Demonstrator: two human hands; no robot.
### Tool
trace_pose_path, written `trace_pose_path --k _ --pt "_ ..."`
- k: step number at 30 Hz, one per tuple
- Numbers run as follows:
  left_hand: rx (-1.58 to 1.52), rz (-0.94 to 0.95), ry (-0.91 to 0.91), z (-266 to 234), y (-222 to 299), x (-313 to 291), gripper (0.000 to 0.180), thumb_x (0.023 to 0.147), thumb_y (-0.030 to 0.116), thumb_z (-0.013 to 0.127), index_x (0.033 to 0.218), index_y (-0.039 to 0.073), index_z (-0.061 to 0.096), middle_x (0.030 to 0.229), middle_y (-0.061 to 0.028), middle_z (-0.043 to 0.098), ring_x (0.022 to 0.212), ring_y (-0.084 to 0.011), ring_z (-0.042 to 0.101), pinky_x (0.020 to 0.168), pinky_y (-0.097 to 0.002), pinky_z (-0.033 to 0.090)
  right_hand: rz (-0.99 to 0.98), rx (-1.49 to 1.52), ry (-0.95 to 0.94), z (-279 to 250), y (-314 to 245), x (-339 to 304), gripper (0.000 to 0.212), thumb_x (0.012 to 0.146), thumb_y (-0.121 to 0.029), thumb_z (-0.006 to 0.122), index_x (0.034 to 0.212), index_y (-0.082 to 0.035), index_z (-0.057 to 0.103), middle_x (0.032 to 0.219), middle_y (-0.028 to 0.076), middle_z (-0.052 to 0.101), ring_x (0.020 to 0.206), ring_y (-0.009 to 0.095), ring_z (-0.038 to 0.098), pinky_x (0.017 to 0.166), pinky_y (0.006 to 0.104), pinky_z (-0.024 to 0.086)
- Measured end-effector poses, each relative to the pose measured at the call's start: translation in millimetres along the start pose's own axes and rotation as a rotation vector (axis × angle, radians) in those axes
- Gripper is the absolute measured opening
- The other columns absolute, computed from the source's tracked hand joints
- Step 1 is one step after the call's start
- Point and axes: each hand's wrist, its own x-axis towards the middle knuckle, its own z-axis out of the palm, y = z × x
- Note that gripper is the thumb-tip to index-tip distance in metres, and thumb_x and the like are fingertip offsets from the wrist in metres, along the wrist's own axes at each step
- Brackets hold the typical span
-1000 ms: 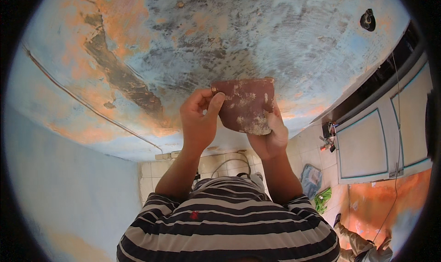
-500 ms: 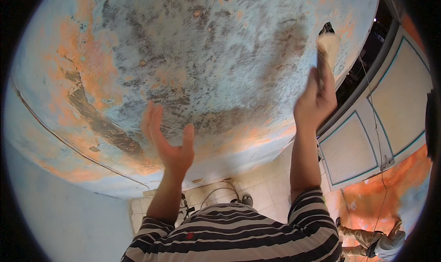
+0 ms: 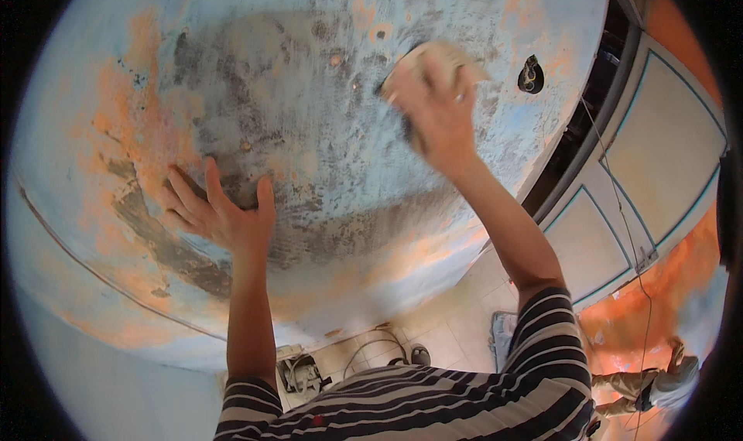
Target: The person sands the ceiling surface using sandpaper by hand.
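Note:
In front of me stands a wall (image 3: 325,147) with worn light blue paint, orange patches and dark grey stains. My left hand (image 3: 228,213) has its fingers spread and appears to rest on the wall at the lower left, beside a grey bare strip (image 3: 166,236). A beige sheet of sandpaper (image 3: 441,58) is under my right hand (image 3: 441,112), which presses it to the upper middle of the wall. Motion blurs that hand and the sheet, and its fingers partly cover the paper.
A hole with wires (image 3: 531,76) opens in the wall on the right. Beyond it are pale door panels (image 3: 665,147) and a hanging cable (image 3: 619,201). Another person (image 3: 665,387) is at the lower right. A dark box-like thing (image 3: 302,373) lies on the tiled floor (image 3: 449,340).
My right hand has swung left across the wall with the sandpaper, uncovering the wired hole. My left hand has moved left and down, from lifted to spread at the wall.

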Motion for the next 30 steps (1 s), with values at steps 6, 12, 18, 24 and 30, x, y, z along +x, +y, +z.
trace_pose_path --k 6,12,18,24,30 --pt "0.002 -0.03 -0.023 3 1 -2 0.069 0.092 0.067 0.061 0.142 0.019 0.06 0.163 -0.0241 0.034 0.153 -0.0494 0.023 0.118 -0.0717 0.011 0.052 -0.084 -0.094 -16 13 19 0.056 0.079 0.004 0.062 0.132 -0.015 0.06 0.138 0.006 0.064 0.136 0.038 0.051 0.109 0.0615 0.03" --pt "-0.06 0.013 -0.009 6 -3 -2 0.064 0.094 0.065 0.06 0.141 0.022 0.061 0.16 -0.0243 0.038 0.153 -0.0481 0.023 0.12 -0.0694 0.009 -0.033 -0.084 -0.069 -10 39 8 0.05 0.08 -0.001 0.064 0.129 -0.012 0.063 0.138 0.008 0.064 0.13 0.04 0.055 0.105 0.0548 0.044" --pt "-0.042 0.016 0.011 5 -3 -1 0.061 0.095 0.065 0.057 0.14 0.024 0.061 0.159 -0.0244 0.041 0.152 -0.0479 0.028 0.12 -0.0686 0.009 -0.319 0.038 -0.185 -5 32 -1 0.041 0.091 -0.008 0.06 0.131 -0.012 0.065 0.141 0.009 0.064 0.134 0.039 0.056 0.113 0.0524 0.042" --pt "-0.005 0.013 -0.01 -4 -2 -4 0.063 0.094 0.065 0.057 0.139 0.021 0.063 0.158 -0.0251 0.042 0.149 -0.0478 0.032 0.119 -0.0696 0.013 -0.342 0.074 -0.179 -11 33 4 0.034 0.1 -0.014 0.052 0.131 -0.013 0.067 0.144 0.009 0.062 0.138 0.037 0.052 0.113 0.0524 0.042" --pt "0.003 0.036 0.0 0 3 -3 0.066 0.096 0.065 0.056 0.14 0.016 0.062 0.158 -0.0274 0.04 0.149 -0.0487 0.033 0.116 -0.069 0.019 0.129 0.013 -0.368 -31 43 43 0.035 0.097 -0.014 0.056 0.13 -0.02 0.068 0.138 0.003 0.065 0.127 0.036 0.059 0.108 0.0522 0.045"
